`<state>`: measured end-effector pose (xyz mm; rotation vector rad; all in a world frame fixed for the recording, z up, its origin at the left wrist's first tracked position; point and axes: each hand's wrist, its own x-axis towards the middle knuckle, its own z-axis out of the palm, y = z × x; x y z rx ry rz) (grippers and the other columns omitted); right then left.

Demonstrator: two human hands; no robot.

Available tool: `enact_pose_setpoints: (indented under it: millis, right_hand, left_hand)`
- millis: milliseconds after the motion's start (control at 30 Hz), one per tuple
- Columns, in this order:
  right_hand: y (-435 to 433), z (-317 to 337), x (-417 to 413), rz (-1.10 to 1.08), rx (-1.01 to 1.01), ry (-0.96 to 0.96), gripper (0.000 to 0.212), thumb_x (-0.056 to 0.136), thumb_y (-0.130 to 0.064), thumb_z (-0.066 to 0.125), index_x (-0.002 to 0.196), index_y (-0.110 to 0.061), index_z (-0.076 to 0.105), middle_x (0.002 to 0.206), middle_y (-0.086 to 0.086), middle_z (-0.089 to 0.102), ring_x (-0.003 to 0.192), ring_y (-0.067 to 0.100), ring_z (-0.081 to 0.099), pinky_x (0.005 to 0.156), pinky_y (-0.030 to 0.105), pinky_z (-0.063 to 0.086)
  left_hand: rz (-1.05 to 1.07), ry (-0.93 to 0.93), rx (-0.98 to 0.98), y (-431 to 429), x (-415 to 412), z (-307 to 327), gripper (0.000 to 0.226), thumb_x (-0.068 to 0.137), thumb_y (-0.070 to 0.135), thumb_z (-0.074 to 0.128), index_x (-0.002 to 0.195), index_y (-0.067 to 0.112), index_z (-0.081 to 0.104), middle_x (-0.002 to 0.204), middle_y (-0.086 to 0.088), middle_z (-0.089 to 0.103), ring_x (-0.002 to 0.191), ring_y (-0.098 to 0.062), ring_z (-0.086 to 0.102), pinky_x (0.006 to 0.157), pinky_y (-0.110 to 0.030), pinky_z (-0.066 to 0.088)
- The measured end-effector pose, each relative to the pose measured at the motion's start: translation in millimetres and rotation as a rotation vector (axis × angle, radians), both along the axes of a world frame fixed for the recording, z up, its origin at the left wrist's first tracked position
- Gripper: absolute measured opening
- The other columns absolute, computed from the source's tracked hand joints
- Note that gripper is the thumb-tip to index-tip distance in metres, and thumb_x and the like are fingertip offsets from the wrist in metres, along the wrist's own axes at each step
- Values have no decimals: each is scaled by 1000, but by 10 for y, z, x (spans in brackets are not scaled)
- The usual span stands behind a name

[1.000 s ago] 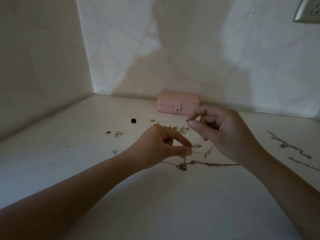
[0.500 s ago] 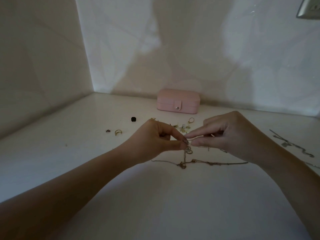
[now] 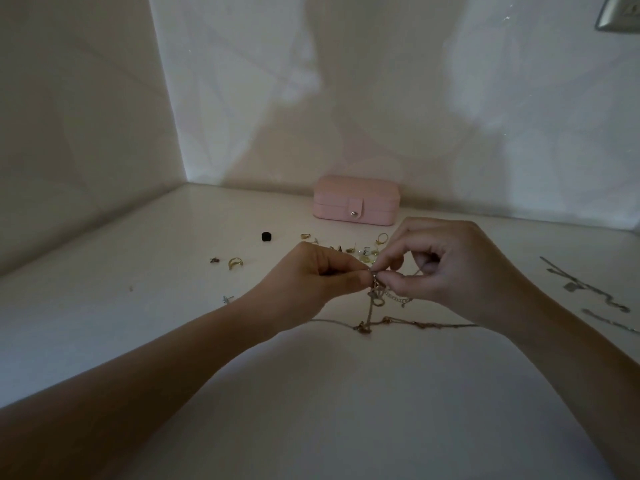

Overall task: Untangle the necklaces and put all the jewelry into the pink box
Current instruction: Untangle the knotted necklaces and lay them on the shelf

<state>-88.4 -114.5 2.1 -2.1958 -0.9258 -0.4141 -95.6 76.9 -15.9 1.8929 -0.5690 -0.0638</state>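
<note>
From the head camera: both hands meet over the white table (image 3: pixel 311 403). The left hand (image 3: pixel 311 276) pinches the tangled necklaces (image 3: pixel 376 296) between thumb and forefinger, other fingers curled in. The right hand (image 3: pixel 450 271) pinches the same knot from the other side, fingertips almost touching the left's. Chain hangs down from the pinch and trails across the table. The pink box (image 3: pixel 356 201) sits shut against the back wall, small gold pieces (image 3: pixel 363 252) scattered before it, silver chains (image 3: pixel 588 292) far right.
</note>
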Motion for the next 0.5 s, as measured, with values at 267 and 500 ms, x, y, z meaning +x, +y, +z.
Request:
enact_pose_setpoints:
  millis: [267, 500]
  right_hand:
    - [44, -110, 56, 11, 149, 100, 8, 69, -22, 72, 71, -28, 67, 64, 6, 52, 48, 6, 31, 50, 13, 28]
    - [38, -136, 90, 46, 181, 154, 17, 64, -40, 69, 77, -29, 69, 69, 29, 48, 51, 14, 28, 51, 24, 30]
  left_hand:
    - [73, -1, -106, 48, 64, -4, 6, 80, 24, 70, 83, 18, 70, 56, -6, 35, 44, -5, 23, 42, -12, 23]
    - [54, -4, -143, 53, 67, -6, 5, 80, 22, 70, 79, 17, 70, 62, -16, 46, 43, -4, 24, 41, -11, 23]
